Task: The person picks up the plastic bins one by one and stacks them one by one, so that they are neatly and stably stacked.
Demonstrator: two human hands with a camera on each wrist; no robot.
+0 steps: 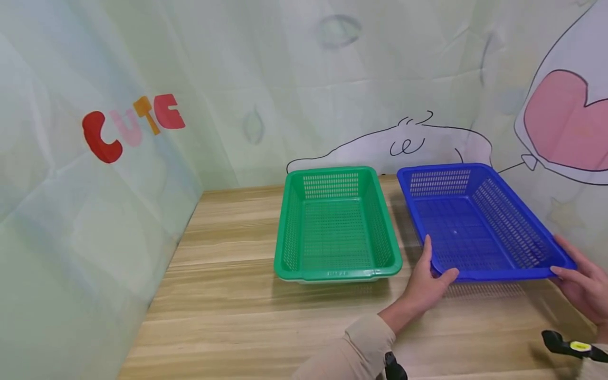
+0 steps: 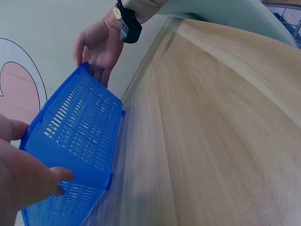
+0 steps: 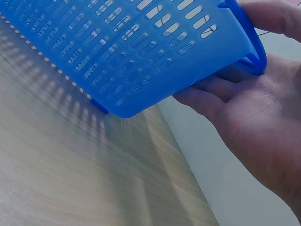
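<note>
A blue plastic basket (image 1: 465, 227) with slotted walls is at the right of the table, nothing inside it. My left hand (image 1: 425, 287) grips its near left corner, thumb over the rim and fingers round the outer wall. At the near right corner my right hand (image 1: 581, 287) holds the rim, thumb on top and fingers beneath, as the right wrist view shows. To the left stands a green basket (image 1: 337, 232) with a pale base edge beneath its near rim; neither hand touches it. Through the left wrist view the slotted near wall (image 2: 82, 117) of the blue basket shows.
Both baskets are on a wood-grain table (image 1: 223, 295). A printed cloth backdrop (image 1: 247, 68) hangs behind and along the left side, with "CUTE" lettering and a pink heart (image 1: 565, 121). Black wrist devices (image 1: 565, 345) sit at the sleeve cuffs.
</note>
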